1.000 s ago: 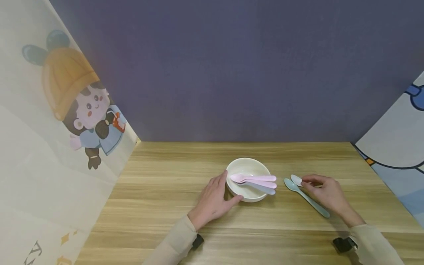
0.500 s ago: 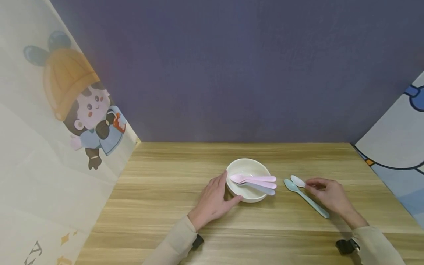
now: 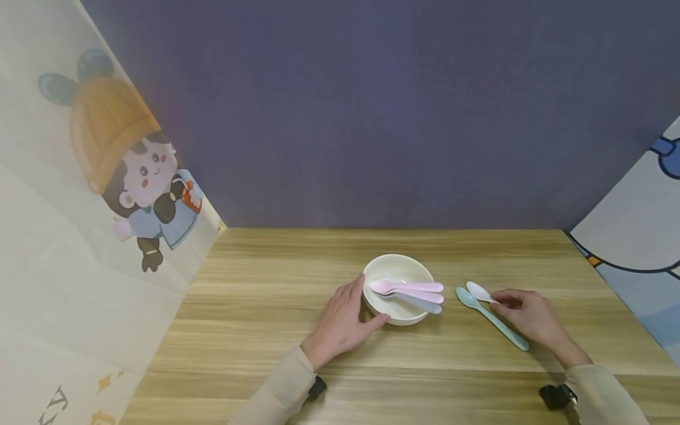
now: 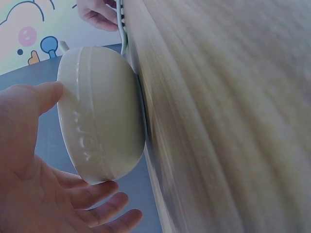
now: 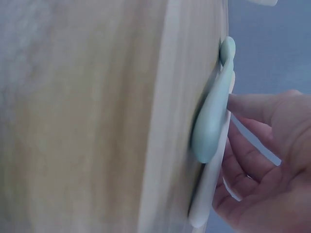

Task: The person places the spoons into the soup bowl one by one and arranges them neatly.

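My left hand [image 3: 342,321] rests against the left side of a cream bowl [image 3: 401,268]. Its thumb touches the rim, while the fingers [image 4: 104,208] are spread and nearly straight beside the bowl's wall. Two pink spoons [image 3: 422,287] and a grey-lavender spoon [image 3: 419,302] lie in the bowl, handles over its right rim. On the right, my right hand [image 3: 531,319] pinches the handle of a white spoon [image 3: 479,292], which lies low along the tabletop. Alongside it is a mint-green spoon [image 3: 502,326]; the right wrist view shows the green handle [image 5: 209,128] in front of the white handle [image 5: 206,199].
Everything stands on a wood-grain table [image 3: 265,283]. A dark blue-grey panel [image 3: 340,118] rises at its back edge. Walls with cartoon pictures border the left [image 3: 53,236] and right [image 3: 632,218] sides.
My right hand has slid slightly right and nearer along the white spoon, baring more of it. The left hand, bowl and spoons in it have stayed in place.
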A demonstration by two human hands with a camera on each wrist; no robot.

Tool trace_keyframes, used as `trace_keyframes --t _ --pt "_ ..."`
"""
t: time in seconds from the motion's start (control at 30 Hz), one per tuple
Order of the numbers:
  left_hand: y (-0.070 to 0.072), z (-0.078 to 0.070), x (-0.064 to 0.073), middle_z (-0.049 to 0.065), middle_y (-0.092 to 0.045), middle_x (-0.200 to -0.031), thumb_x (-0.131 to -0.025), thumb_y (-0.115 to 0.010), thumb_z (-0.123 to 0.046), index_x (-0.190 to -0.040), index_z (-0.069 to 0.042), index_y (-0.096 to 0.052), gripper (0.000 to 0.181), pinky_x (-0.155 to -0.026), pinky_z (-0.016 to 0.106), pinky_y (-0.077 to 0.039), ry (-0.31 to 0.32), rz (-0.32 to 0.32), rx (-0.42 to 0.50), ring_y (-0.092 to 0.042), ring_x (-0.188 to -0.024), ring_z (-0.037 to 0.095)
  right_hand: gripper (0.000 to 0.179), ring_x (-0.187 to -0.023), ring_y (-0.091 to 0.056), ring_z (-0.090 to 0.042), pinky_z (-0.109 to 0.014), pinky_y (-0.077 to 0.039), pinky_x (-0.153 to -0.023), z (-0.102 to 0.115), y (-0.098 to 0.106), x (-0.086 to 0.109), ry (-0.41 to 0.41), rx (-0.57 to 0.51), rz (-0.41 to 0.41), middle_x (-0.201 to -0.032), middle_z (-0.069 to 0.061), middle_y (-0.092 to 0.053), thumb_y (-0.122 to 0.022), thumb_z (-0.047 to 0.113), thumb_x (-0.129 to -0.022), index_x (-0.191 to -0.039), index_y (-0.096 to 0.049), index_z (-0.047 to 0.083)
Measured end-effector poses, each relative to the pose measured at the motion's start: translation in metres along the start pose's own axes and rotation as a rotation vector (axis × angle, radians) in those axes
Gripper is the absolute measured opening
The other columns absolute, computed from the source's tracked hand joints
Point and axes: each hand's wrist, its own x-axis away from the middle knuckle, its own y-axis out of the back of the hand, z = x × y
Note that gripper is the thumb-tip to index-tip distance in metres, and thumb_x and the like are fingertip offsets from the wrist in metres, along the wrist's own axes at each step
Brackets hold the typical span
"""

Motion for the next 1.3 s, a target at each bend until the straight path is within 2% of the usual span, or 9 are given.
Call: trace_keyframes --t 0.27,0.5,0.77,0.87,1.07,1.13,1.3 --pt "0.000 0.000 0.000 0.018 -0.043 -0.168 -0.098 -0.063 -0.068 -0.169 -0.006 -0.025 0.102 -0.126 0.053 -0.040 -0.001 -0.001 0.004 -0.045 -0.152 0.037 0.020 -0.078 -0.062 0.010 -0.017 -0.051 -0.064 -0.001 -0.001 -0.002 -0.003 0.003 -0.009 -0.097 -0.012 -0.082 -0.082 0.017 -0.095 -0.109 -0.082 0.003" --pt "0.000 -0.001 0.000 0.018 -0.042 -0.168 -0.098 -0.063 -0.068 -0.169 -0.006 -0.025 0.102 -0.126 0.052 -0.040 0.000 0.005 0.004 -0.045 -0.152 0.036 0.018 -0.083 -0.070 -0.005 -0.019 -0.052 -0.065 -0.002 0.000 -0.002 -0.004 0.013 -0.003 -0.103 -0.018 -0.082 -0.082 0.014 -0.094 -0.108 -0.083 0.002" --pt "0.001 -0.001 0.000 0.017 -0.042 -0.168 -0.098 -0.063 -0.068 -0.169 -0.006 -0.024 0.102 -0.127 0.051 -0.040 0.002 0.006 0.004 -0.045 -0.153 0.036 0.020 -0.087 -0.074 -0.017 -0.019 -0.053 -0.066 0.002 0.004 -0.002 -0.001 0.022 0.012 -0.105 -0.019 -0.082 -0.082 0.015 -0.094 -0.109 -0.083 0.002" --pt "0.001 -0.001 0.001 0.017 -0.042 -0.169 -0.098 -0.063 -0.067 -0.169 -0.006 -0.024 0.102 -0.127 0.052 -0.039 0.007 0.008 0.010 -0.044 -0.153 0.036 0.021 -0.087 -0.074 -0.016 -0.020 -0.052 -0.067 0.004 0.006 -0.002 0.001 0.030 0.014 -0.106 -0.019 -0.082 -0.082 0.017 -0.095 -0.109 -0.083 0.002" --pt "0.001 -0.001 0.001 0.017 -0.042 -0.168 -0.098 -0.063 -0.068 -0.170 -0.006 -0.024 0.103 -0.127 0.051 -0.040 0.008 0.008 0.007 -0.045 -0.153 0.036 0.022 -0.085 -0.068 -0.004 -0.019 -0.053 -0.066 0.007 0.009 -0.003 0.001 0.015 0.021 -0.107 -0.019 -0.081 -0.082 0.018 -0.095 -0.110 -0.083 0.001" --pt "0.001 -0.001 0.001 0.017 -0.042 -0.169 -0.098 -0.062 -0.069 -0.170 -0.006 -0.024 0.103 -0.127 0.051 -0.040 0.006 0.008 0.002 -0.045 -0.153 0.036 0.023 -0.087 -0.072 -0.010 -0.019 -0.053 -0.066 0.008 0.010 -0.003 0.002 0.010 0.027 -0.107 -0.020 -0.081 -0.082 0.018 -0.095 -0.111 -0.082 0.001" --pt "0.002 -0.001 0.001 0.016 -0.042 -0.169 -0.098 -0.062 -0.068 -0.170 -0.007 -0.024 0.102 -0.127 0.050 -0.040 0.003 0.009 0.005 -0.044 -0.153 0.036 0.024 -0.088 -0.074 -0.018 -0.019 -0.053 -0.066 0.011 0.012 -0.003 0.012 0.014 0.034 -0.105 -0.017 -0.082 -0.081 0.019 -0.095 -0.112 -0.082 0.002"
